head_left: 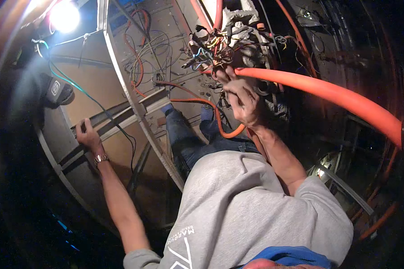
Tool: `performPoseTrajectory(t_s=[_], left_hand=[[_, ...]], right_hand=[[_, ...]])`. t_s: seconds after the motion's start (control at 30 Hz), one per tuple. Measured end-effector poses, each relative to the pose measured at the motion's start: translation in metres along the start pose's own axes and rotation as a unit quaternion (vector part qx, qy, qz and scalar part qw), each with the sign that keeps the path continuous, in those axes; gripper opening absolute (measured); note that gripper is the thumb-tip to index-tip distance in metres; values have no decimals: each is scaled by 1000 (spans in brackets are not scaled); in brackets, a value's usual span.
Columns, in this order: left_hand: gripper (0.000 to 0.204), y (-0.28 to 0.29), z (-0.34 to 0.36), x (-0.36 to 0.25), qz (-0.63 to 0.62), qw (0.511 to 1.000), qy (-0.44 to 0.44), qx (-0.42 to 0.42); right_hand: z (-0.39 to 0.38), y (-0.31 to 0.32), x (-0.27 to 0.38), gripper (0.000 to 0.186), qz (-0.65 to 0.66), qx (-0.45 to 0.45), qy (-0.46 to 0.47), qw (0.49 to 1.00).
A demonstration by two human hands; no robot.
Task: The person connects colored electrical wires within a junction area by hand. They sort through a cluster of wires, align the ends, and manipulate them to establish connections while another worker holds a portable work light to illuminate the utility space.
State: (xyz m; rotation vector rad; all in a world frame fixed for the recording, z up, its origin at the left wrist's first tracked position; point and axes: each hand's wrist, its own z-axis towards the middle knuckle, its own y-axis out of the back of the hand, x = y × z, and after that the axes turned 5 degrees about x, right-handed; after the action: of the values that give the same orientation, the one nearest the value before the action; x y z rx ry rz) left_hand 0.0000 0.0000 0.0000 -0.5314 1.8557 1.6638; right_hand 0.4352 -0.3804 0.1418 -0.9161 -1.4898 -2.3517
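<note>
The left hand [89,135], half curled, rests at the near end of a metal rail [119,123]; whether it grips cannot be told. The right hand [242,101] has bent fingers at the wires [217,49], just beside the end of the thick orange tube [318,88]; its hold is unclear. The tube runs off rightward. An orange hose [219,121] loops near the legs [179,130]; a lit lamp [64,17] shines at upper left.
</note>
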Motion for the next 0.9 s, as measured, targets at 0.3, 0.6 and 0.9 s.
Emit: performPoseTrajectory(t_s=[0.3, 0.6, 0.9], left_hand=[[26, 26, -100, -141, -105, 973, -145, -146], [34, -76, -207, -308, -404, 866, -178, 233], [56, -153, -185, -359, -472, 799, -102, 357]], right_hand=[[-60, 82, -77, 18, 117, 158, -215, 957], [34, 91, -78, 23, 224, -52, -224, 947], [118, 89, -53, 38, 382, 214, -225, 870]])
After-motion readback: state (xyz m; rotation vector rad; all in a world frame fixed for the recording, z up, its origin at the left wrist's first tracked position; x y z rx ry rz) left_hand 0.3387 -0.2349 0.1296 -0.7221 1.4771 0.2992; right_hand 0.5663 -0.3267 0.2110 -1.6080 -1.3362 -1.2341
